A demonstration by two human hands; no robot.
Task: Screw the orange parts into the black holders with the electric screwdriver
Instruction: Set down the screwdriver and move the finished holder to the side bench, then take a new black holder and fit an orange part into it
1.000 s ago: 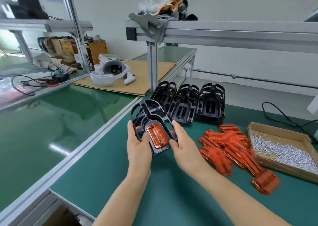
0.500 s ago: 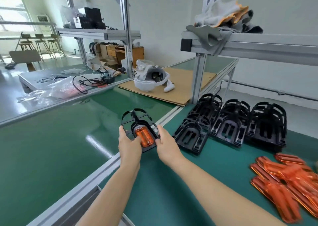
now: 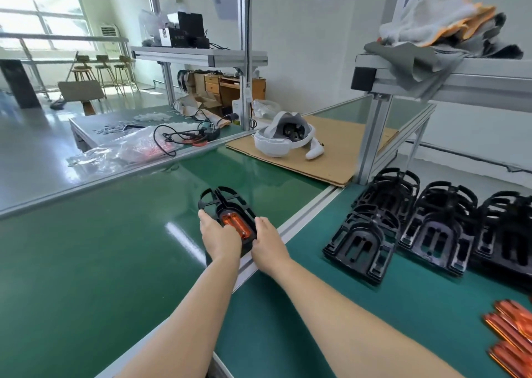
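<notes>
A black holder (image 3: 221, 203) with an orange part (image 3: 234, 225) seated in its middle is gripped from both sides. My left hand (image 3: 220, 238) holds its left edge and my right hand (image 3: 267, 241) holds its right edge. The holder is low over the left green belt, just past the aluminium rail. Stacks of empty black holders (image 3: 431, 228) stand on the green mat to the right. Loose orange parts (image 3: 511, 337) lie at the lower right edge. No electric screwdriver is in view.
An aluminium rail (image 3: 302, 219) divides the left belt from the right mat. A white headset (image 3: 283, 137) lies on cardboard (image 3: 339, 156) at the back. An upright post (image 3: 371, 138) carries a shelf with gloves (image 3: 437, 29). Cables and plastic bags (image 3: 144, 147) lie on the far table.
Both hands have carried the holder with the orange part leftwards, from the right mat across the rail to above the left belt. The view has turned left; the screw box has left the frame.
</notes>
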